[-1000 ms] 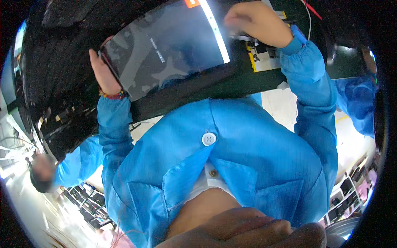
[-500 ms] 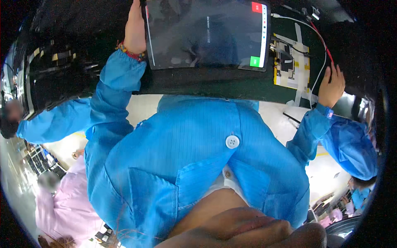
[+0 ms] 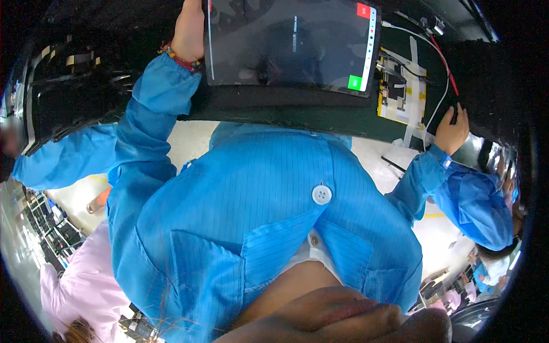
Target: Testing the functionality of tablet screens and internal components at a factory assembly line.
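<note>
A dark-screened tablet [image 3: 286,51] lies on the dark work surface, with a red block and a green block at its right side. My left hand [image 3: 189,34] is against the tablet's left edge; its fingers run out of view at the top, so their grip is hidden. Farther right, my right hand [image 3: 453,131] rests on the surface near the front edge, fingers stretched out and holding nothing visible. Just beyond its fingertips ends a thin red cable-like strip [image 3: 447,70]. Between tablet and right hand is a flat electronic board [image 3: 403,94] with yellow edges, taped down.
A white cable [image 3: 439,103] curves around the board from the tablet's right side. A small metal piece [image 3: 436,26] sits at the far right. Dark trays [image 3: 74,97] stand at the left. Other people in blue and pink clothing are on both sides.
My right hand has drawn back slightly toward the front edge, away from the red strip's end. My left hand stays at the tablet's edge. The whole view has shifted slightly.
</note>
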A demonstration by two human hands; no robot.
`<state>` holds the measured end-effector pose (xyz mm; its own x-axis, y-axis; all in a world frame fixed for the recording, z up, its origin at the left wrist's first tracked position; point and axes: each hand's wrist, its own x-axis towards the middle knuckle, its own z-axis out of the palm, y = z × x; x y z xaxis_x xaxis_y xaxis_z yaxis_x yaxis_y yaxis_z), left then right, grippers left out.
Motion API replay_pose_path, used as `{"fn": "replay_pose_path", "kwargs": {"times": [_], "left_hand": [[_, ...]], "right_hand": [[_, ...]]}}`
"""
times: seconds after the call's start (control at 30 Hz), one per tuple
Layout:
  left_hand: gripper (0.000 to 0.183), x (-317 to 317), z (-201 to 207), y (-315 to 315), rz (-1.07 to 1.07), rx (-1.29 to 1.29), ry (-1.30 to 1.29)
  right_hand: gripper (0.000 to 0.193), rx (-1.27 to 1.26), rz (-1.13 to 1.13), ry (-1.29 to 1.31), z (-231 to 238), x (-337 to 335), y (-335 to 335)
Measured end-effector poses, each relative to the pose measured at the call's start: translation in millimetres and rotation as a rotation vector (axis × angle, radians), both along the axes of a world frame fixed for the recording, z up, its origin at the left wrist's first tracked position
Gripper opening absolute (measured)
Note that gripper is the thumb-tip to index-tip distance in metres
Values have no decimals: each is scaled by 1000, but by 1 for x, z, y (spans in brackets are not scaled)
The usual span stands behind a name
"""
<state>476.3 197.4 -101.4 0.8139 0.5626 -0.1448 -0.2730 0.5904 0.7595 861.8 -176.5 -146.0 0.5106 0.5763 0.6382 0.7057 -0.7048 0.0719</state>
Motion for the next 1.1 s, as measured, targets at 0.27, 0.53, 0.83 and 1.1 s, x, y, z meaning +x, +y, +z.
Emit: {"fn": "replay_pose_path", "kwargs": {"times": [0.27, 0.53, 0.83, 1.1], "left_hand": [[55, -28, -28, 33, -239, -24, -190], [57, -2, -14, 14, 33, -33, -10], [54, -6, -18, 22, -102, -48, -100], [55, -13, -8, 18, -159, -121, -150]], "right_hand": [[26, 53, 631, 159, 54, -158, 63], [24, -43, 748, 314, 58, -180, 87], [27, -74, 859, 457, 84, -95, 128], [27, -180, 903, 867, 60, -99, 152]]}}
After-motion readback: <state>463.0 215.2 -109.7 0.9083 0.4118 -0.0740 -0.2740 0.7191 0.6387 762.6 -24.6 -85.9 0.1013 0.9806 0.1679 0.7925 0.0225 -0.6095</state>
